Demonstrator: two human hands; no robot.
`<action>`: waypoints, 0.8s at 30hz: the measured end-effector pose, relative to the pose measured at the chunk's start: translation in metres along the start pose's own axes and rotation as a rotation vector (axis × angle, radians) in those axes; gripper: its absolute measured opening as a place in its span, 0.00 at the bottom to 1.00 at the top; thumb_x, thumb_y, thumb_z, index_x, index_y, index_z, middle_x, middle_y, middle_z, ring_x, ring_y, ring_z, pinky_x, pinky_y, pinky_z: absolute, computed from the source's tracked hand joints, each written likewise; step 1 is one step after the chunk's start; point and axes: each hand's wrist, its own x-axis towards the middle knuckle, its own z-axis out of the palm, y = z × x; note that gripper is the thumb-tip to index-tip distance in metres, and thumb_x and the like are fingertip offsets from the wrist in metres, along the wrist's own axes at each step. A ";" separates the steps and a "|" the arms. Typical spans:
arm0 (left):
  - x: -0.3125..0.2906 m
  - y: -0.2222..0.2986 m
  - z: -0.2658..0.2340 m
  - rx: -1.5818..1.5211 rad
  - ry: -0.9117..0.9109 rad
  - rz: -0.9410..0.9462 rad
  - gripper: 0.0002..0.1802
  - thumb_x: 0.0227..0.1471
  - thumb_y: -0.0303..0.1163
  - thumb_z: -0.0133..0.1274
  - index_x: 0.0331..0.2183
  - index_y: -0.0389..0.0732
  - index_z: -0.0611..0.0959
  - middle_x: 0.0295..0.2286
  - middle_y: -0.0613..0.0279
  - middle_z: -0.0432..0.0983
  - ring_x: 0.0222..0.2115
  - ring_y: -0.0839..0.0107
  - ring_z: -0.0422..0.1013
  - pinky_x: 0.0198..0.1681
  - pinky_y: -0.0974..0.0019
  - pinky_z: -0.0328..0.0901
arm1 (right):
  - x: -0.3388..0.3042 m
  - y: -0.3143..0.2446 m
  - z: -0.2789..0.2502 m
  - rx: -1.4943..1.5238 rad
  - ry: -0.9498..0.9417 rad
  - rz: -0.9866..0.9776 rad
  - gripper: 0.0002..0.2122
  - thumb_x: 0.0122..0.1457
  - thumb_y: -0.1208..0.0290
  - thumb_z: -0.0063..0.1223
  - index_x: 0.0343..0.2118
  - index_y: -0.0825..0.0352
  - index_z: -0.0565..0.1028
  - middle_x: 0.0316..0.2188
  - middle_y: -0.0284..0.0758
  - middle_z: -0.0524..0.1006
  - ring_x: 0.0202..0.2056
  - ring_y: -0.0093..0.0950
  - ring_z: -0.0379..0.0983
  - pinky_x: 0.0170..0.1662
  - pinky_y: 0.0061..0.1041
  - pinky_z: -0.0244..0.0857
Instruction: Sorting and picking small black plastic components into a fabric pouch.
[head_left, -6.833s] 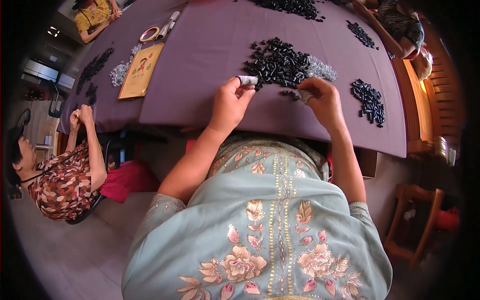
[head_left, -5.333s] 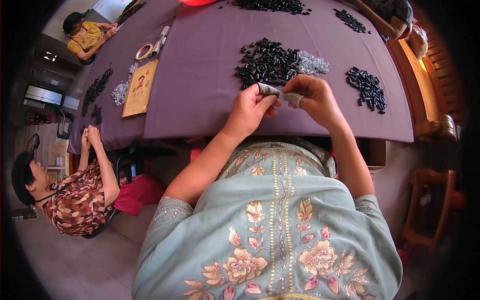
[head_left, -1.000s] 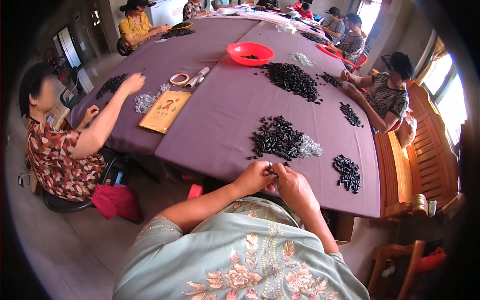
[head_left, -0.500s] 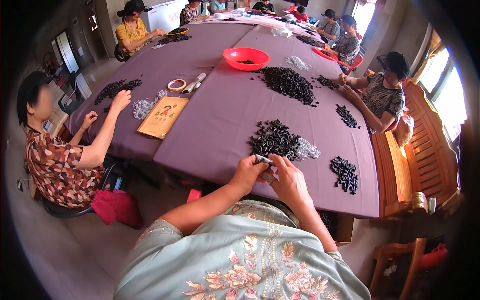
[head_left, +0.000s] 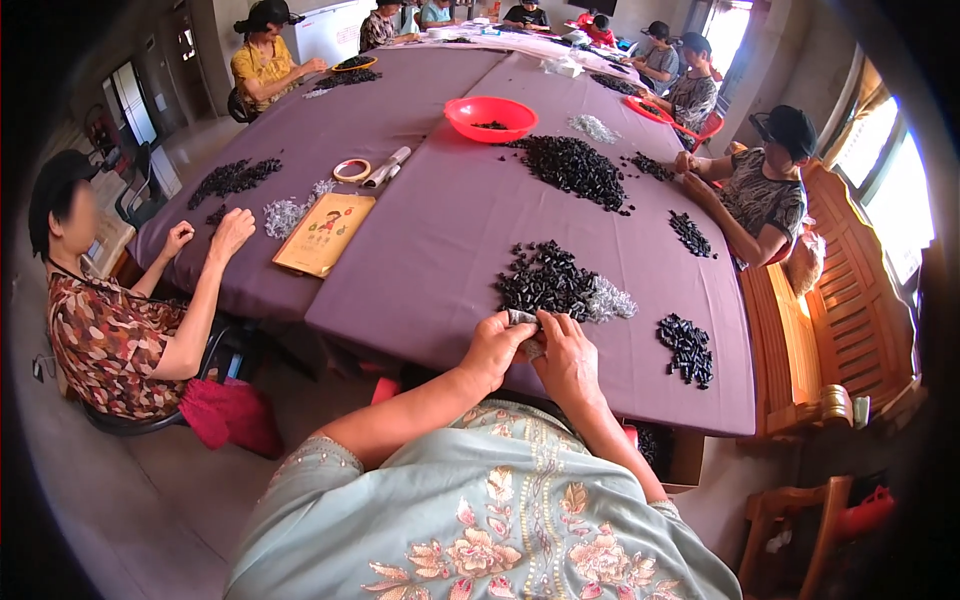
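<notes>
- Main item: small, glossy black cylinder-shaped pieces, apparently plastic, heaped on the purple cloth-covered table just beyond the fingertips.
- Handling (estimated): light, stiff and probably slippery; single pieces may roll. Best hold: the side wall at mid-length, between thumb and index finger.
- Left hand: fingers bent, thumb and index drawn together; a grey, fabric-like wrap covers the index fingertip.
- Right hand: fingers curled, tips meeting the left fingertips. From where I stand, I cannot tell what, if anything, is pinched between them.
- Right flank of the heap: small clear-to-silvery pieces, touching the black ones.
- Farther right: a smaller group of black cylinders, set apart.
- Left: a yellow-orange paper booklet; near its far end, a tan ring-shaped tape roll.
- Beyond: a round red plastic bowl containing black pieces.
- Far left: a seated co-worker in a patterned shirt.
</notes>
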 end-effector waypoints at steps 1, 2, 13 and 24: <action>0.001 -0.001 0.000 0.020 0.001 0.004 0.06 0.56 0.30 0.52 0.37 0.42 0.79 0.33 0.66 0.78 0.33 0.75 0.75 0.35 0.68 0.72 | 0.000 -0.001 -0.001 -0.011 -0.007 0.002 0.27 0.41 0.76 0.60 0.50 0.69 0.70 0.41 0.41 0.73 0.44 0.41 0.71 0.44 0.36 0.68; 0.000 -0.002 -0.001 0.019 0.002 0.005 0.06 0.56 0.30 0.52 0.37 0.42 0.79 0.33 0.66 0.78 0.33 0.75 0.75 0.35 0.68 0.72 | 0.000 -0.001 -0.001 -0.011 -0.008 0.001 0.27 0.41 0.76 0.60 0.50 0.69 0.70 0.41 0.41 0.73 0.44 0.41 0.71 0.44 0.36 0.68; -0.005 0.008 0.007 0.158 -0.035 -0.003 0.07 0.58 0.33 0.52 0.36 0.41 0.79 0.32 0.68 0.77 0.31 0.78 0.74 0.34 0.70 0.71 | 0.002 0.009 -0.004 0.009 0.038 -0.063 0.22 0.39 0.74 0.60 0.42 0.68 0.74 0.33 0.40 0.74 0.37 0.41 0.73 0.39 0.36 0.69; 0.002 0.004 -0.004 0.322 -0.258 -0.111 0.12 0.62 0.36 0.44 0.35 0.41 0.79 0.32 0.69 0.75 0.34 0.80 0.71 0.37 0.70 0.70 | -0.002 0.007 -0.004 0.045 -0.038 -0.050 0.24 0.37 0.77 0.59 0.43 0.69 0.72 0.33 0.40 0.73 0.38 0.42 0.72 0.41 0.37 0.69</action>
